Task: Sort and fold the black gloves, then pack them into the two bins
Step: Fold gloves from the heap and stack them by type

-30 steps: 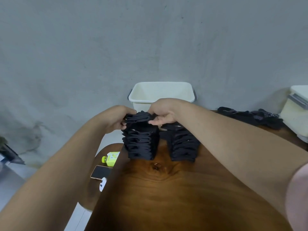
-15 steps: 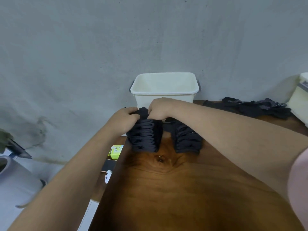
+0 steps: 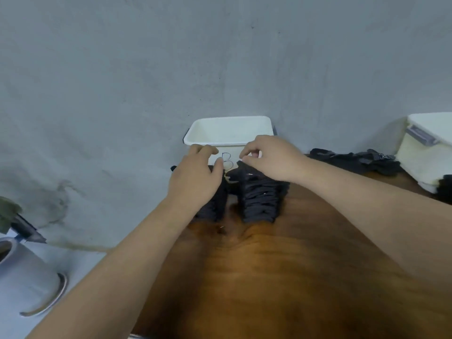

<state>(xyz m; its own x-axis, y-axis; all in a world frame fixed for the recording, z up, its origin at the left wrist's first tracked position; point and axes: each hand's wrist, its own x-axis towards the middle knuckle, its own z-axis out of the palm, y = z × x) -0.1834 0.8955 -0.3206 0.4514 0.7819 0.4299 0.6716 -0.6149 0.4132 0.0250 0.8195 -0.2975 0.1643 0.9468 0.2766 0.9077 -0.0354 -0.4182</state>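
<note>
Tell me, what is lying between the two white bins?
In the head view, a loose heap of black gloves lies on the table between the bin marked B and the bin at the right.

Folded glove stacks [image 3: 260, 201] before white bin [image 3: 232, 129]

Wooden table [image 3: 269, 277] holds folded glove stacks [image 3: 259, 201], loose gloves [image 3: 354, 161]

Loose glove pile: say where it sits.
Head view: the loose glove pile lies far right on the table, between the bin marked B and the second white bin.
</note>
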